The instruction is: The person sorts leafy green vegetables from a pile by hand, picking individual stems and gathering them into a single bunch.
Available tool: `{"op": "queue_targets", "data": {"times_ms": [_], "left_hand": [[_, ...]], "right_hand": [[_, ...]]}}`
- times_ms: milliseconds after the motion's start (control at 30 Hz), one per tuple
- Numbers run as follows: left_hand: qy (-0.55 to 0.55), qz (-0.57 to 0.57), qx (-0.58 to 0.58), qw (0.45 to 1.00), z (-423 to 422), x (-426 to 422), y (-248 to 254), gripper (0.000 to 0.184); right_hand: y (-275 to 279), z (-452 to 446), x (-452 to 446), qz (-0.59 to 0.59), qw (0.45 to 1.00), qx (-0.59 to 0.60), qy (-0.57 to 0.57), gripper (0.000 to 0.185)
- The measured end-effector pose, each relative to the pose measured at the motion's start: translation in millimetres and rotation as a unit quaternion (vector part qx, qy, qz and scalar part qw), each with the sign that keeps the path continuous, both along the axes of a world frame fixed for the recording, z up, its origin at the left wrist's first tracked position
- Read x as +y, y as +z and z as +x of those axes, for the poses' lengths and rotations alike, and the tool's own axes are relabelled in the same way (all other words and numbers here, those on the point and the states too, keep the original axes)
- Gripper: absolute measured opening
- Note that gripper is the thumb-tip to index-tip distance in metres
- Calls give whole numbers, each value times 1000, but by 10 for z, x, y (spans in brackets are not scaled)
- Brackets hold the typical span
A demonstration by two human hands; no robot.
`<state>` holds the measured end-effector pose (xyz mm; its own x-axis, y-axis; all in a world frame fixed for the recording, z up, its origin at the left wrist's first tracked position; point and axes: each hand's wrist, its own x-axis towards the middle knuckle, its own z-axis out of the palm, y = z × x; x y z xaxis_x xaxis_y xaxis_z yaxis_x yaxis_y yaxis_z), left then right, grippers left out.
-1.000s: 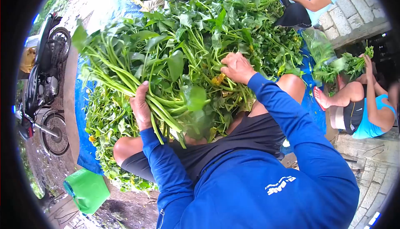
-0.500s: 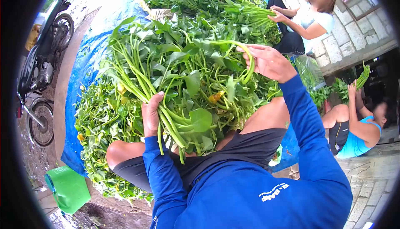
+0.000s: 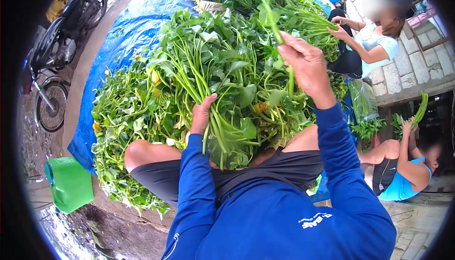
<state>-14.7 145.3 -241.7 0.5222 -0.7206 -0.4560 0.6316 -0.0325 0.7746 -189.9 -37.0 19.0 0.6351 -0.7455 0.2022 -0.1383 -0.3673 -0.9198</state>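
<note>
My left hand (image 3: 202,113) is closed round a bunch of leafy green stems (image 3: 192,77), their cut ends pointing down toward my lap and their leaves spreading up and left. Higher and to the right, my right hand (image 3: 303,63) grips a single green stem (image 3: 271,16), held upright with a few leaves near its top. Under both hands lies a large heap of leafy greens (image 3: 137,96), with some yellowed leaves among it. The heap reaches up to my crossed legs.
A blue tarp (image 3: 109,51) lies under the heap. At the left are a motorcycle (image 3: 61,51) and a green container (image 3: 71,184). Two co-workers sit at the right, one in a white top (image 3: 381,47), one in a blue top (image 3: 403,184), each holding greens.
My right hand has swung the stem from a curved, sideways position to upright. The left hand still holds the bunch. The whole view has shifted.
</note>
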Motion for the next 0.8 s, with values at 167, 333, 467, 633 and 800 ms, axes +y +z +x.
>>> {"op": "queue_targets", "data": {"times_ms": [167, 333, 467, 633, 800], "left_hand": [[8, -21, -14, 1000, -41, 63, -19, 39], [-46, -129, 166, 977, 16, 147, -328, 37], [-72, -133, 157, 976, -20, 162, -511, 39], [81, -46, -106, 990, -182, 94, -201, 52], [15, 62, -38, 997, -133, 119, -78, 26]], "right_hand": [[-777, 526, 533, -14, 998, 17, 63, 40], [-1943, 392, 1034, 245, 963, 101, 40, 33], [-2008, 353, 1114, 315, 946, 73, -10, 21], [-2389, 408, 1124, 149, 984, 96, -11, 20], [-2291, 351, 1213, 26, 987, 157, 31, 22]]}}
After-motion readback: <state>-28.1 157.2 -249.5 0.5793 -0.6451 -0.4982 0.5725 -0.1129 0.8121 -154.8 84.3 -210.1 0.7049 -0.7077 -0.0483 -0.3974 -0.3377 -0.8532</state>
